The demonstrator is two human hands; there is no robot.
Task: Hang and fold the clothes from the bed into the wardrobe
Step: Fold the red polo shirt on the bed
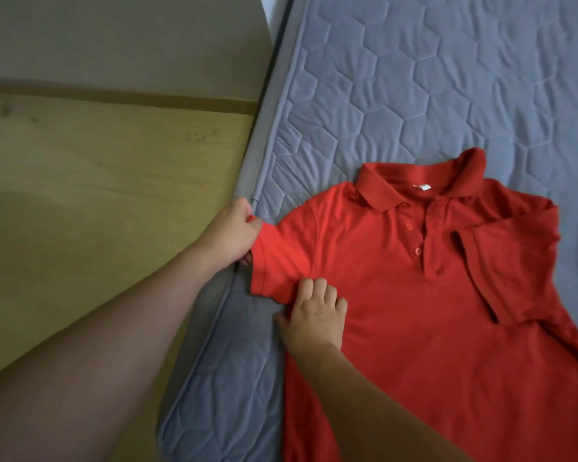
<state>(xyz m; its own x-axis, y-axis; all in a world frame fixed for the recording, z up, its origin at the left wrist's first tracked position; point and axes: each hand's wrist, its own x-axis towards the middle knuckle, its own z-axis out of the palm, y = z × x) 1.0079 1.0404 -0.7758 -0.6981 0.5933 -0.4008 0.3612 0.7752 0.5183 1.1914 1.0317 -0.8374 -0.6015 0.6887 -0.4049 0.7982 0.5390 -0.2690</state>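
**One red polo on the bed, both our hands at its sleeve**

We count one garment: a red polo shirt (pixel 397 295) lying face up on the grey quilted mattress (pixel 414 78). It has one collar (pixel 414 185), three red buttons down the placket (pixel 414 238), and two short sleeves. Two hands are in view, both ours, both bare.

The shirt's long axis runs from the collar, which points toward the far side of the mattress, down to the hem, which passes out of view at the near edge of the picture. The shirt sits by the mattress's left edge. The sleeve on the far side from that edge is folded inward across the chest (pixel 501 271); the other sleeve (pixel 281 258) is stretched out toward the mattress edge.

Our left hand (pixel 234 235) pinches the end of that outstretched sleeve, right at the mattress's edge piping. Our right hand (pixel 314 315) rests on the shirt just below the same sleeve, fingers curled and bunching the cloth at the underarm seam.

Beyond the mattress's left edge lies a wooden floor (pixel 97 195).
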